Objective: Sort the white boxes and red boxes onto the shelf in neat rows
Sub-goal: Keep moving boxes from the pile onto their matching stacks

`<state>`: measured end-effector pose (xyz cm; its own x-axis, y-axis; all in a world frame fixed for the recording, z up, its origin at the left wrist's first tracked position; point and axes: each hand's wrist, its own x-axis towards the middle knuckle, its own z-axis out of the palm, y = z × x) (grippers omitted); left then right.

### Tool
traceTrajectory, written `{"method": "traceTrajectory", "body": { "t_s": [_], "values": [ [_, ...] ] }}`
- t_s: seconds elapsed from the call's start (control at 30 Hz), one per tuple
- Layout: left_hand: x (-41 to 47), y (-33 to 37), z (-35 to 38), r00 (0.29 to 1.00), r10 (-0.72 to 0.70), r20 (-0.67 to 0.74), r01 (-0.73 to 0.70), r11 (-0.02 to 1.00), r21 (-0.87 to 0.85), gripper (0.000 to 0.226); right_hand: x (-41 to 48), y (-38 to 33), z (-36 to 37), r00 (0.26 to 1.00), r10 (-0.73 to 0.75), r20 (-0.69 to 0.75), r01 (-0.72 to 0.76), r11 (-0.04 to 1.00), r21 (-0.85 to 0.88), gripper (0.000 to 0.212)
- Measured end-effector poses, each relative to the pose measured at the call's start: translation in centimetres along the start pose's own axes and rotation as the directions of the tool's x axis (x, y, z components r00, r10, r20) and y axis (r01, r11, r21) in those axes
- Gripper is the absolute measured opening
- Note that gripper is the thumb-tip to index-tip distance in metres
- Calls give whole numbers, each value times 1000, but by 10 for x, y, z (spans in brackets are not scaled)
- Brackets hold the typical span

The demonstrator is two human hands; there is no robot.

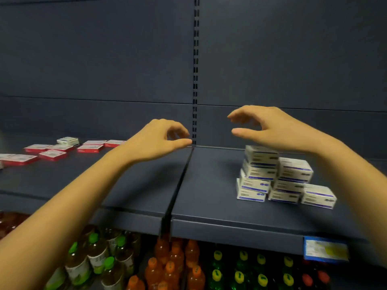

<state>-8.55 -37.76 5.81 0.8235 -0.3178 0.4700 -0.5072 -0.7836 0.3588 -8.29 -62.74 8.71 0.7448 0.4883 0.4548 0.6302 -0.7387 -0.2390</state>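
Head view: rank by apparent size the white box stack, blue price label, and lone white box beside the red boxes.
Stack of white cardboard boxes
Blue paper price label, nearer the camera
Lone white cardboard box, farther back

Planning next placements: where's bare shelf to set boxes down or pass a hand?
Bare: middle of the shelf, from the red boxes across the seam to the white box stack; also the left front strip. Crowded: back left, where a lone white box sits among the reds.
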Motion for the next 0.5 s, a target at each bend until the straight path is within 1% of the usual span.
{"method": "traceTrajectory", "body": {
  "t_s": [0.17, 0.3, 0.5],
  "values": [
    [-29, -70, -26, 994, -112, -14, 113, 992, 48, 28, 47, -45, 45, 996, -65, 61, 67, 997, -35, 39],
    [-54, -130, -60, 982, -185, -23, 187, 979, 86, 26, 86, -84, 85, 994, -67, 84, 68, 998, -13, 37],
    [-92, -215, -124, 970, -242, -6, 240, 962, 127, 28, 149, -151, 152, 990, -51, 131, 53, 999, -6, 39]
  ]
}}
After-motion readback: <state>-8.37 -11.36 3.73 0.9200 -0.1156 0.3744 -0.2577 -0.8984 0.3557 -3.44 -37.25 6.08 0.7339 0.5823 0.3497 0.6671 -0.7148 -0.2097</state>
